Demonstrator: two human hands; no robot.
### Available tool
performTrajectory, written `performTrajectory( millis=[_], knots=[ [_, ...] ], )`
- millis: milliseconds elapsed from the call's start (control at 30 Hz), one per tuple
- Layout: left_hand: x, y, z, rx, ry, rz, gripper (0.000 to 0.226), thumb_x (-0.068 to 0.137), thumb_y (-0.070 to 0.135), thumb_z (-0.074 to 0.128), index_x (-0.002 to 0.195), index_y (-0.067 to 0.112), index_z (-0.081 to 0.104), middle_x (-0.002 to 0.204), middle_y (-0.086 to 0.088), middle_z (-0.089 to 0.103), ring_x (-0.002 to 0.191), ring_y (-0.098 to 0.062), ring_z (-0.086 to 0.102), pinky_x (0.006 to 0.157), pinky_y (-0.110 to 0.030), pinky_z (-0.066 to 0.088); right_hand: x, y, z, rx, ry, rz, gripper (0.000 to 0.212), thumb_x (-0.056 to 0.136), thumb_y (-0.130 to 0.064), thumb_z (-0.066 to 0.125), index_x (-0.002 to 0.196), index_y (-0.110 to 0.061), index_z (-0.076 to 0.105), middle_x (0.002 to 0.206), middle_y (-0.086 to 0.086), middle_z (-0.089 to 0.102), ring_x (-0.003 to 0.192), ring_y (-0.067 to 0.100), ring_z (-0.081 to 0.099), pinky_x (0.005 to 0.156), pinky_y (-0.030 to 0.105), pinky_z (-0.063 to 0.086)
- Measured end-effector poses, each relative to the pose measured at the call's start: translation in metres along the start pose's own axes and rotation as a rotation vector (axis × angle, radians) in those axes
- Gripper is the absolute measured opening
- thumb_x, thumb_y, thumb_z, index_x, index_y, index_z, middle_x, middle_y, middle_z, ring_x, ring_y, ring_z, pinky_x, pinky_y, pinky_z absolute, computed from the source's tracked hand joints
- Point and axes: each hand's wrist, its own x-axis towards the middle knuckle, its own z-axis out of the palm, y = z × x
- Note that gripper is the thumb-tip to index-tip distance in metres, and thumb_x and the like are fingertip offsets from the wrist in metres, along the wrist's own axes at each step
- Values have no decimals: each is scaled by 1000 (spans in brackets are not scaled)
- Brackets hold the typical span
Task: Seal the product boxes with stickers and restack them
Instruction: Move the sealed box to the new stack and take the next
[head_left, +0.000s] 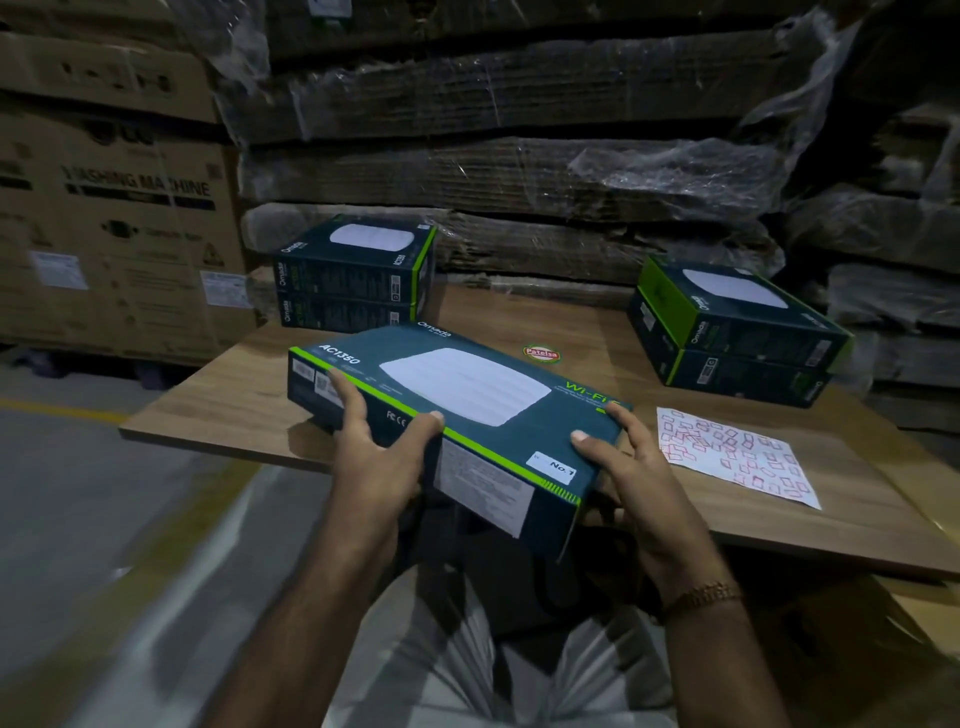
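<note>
A dark teal product box (467, 389) with a green edge stripe and a white device picture is held tilted over the near edge of the wooden table (857, 499). My left hand (379, 441) grips its near long side, thumb on top. My right hand (631, 467) grips the near right corner, thumb on the top face. A white sheet of red-outlined stickers (732, 454) lies flat on the table to the right. Two stacked boxes (358, 275) stand at the back left, and another stack of two (737, 332) stands at the back right.
A round red and green sticker (541, 354) sits on the tabletop behind the held box. Wrapped cardboard stacks (519, 156) rise behind the table. A large washing machine carton (114, 218) stands to the left. Grey floor (104, 519) with a yellow line lies at the left.
</note>
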Motion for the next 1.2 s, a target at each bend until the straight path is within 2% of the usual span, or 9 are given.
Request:
performTrajectory(
  millis=[167,267,400,467,567,700,933,1067,1200],
  knots=[
    [-14,-2,17,14,-18,62,115,71,71,73,160,66,0,158,4,47,139,-18,56,121,-47,45,0,9,3,-5,68,-47,64,72,-47,90,128,-56,61,135,-6,69,103,28,78,61,40,60],
    [-42,-12,35,57,-27,103,110,71,81,63,160,65,2,156,6,43,145,-16,49,124,-44,39,11,22,2,-100,151,-130,72,57,-67,87,123,-69,58,135,-6,64,114,27,73,86,54,64],
    [-77,-13,46,26,-93,85,138,55,73,84,162,64,-3,145,26,43,136,6,49,120,-32,40,16,30,-2,-128,165,-196,83,58,-78,87,133,-67,54,138,0,63,123,23,68,106,53,56],
    [-73,-12,43,-23,-115,60,147,51,63,92,165,59,-2,139,40,47,133,17,48,121,-33,41,15,27,-7,-108,148,-226,84,57,-87,84,133,-63,57,140,1,61,122,23,69,105,54,57],
    [-55,-9,32,-140,-175,-3,144,55,43,97,165,59,5,144,32,61,136,-3,60,120,-45,46,12,13,-16,-115,143,-235,78,65,-88,80,134,-58,61,147,1,57,126,25,68,106,57,57],
    [-40,5,22,-293,-303,-58,142,56,28,94,166,55,8,145,14,67,129,-20,69,119,-52,46,7,-3,-34,-45,101,-183,40,92,-43,78,130,-37,69,130,3,73,100,22,76,73,36,64],
    [-73,-4,42,-141,-171,66,114,66,57,86,162,59,24,164,18,45,149,-5,47,127,-45,36,-1,-7,-40,-63,96,-230,41,94,-31,77,134,-28,66,77,-2,73,49,5,57,42,24,46],
    [-111,3,59,-89,-124,128,122,72,64,75,169,48,5,173,16,30,154,4,34,129,-38,32,-5,-5,-45,-67,138,-267,51,79,-49,82,127,-35,71,103,14,79,67,14,71,51,29,54],
    [-103,11,61,-108,-157,72,113,83,47,83,171,39,14,160,17,51,144,3,50,125,-39,40,-12,-6,-51,-98,210,-315,53,75,-50,84,124,-36,71,120,14,73,78,11,77,54,25,56]
  ],
)
